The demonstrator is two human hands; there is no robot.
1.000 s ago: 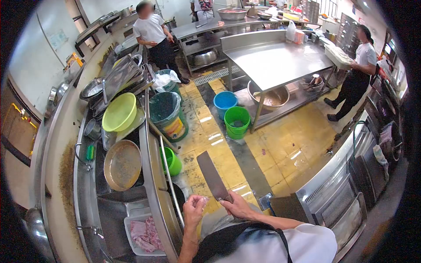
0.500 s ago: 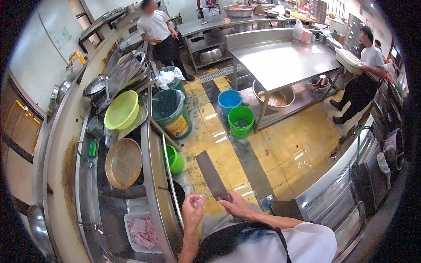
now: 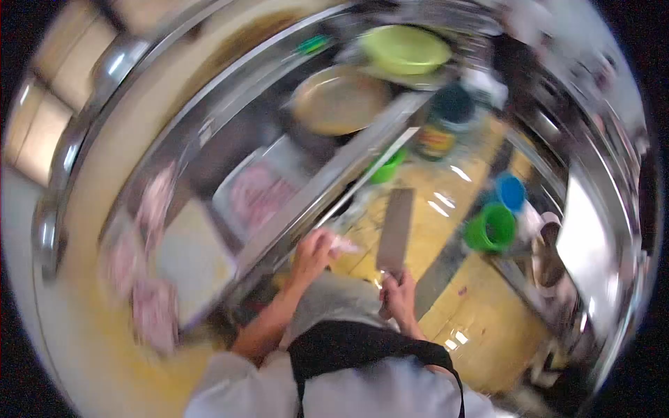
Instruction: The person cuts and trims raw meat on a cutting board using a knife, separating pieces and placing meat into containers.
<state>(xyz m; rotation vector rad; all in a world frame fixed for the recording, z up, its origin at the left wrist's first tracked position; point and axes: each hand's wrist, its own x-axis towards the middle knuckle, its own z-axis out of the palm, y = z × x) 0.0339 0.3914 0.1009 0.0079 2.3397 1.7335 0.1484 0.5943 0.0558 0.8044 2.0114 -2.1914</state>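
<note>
My right hand (image 3: 398,298) is wrapped round the handle of a wide-bladed cleaver (image 3: 395,230), whose blade points away from me over the yellow floor. To its left, my left hand (image 3: 315,256) is closed on a small pale pink piece (image 3: 343,244), blurred, perhaps meat. Beyond the left hand, pink meat (image 3: 258,195) lies in a white basket (image 3: 224,191) in the sink. A white board (image 3: 191,261) is on the left, with more pink meat (image 3: 155,313) along its left side.
A steel counter edge and rail (image 3: 348,167) run diagonally past my left hand. Beyond are a brown pan (image 3: 341,101), a yellow-green basin (image 3: 406,50), and a lined bin (image 3: 451,104). Green (image 3: 491,228) and blue (image 3: 511,193) buckets stand on the floor at right.
The view has swung left toward the sink, bringing the white board and more meat into sight. The cleaver now points more straight ahead, and my hands are farther apart.
</note>
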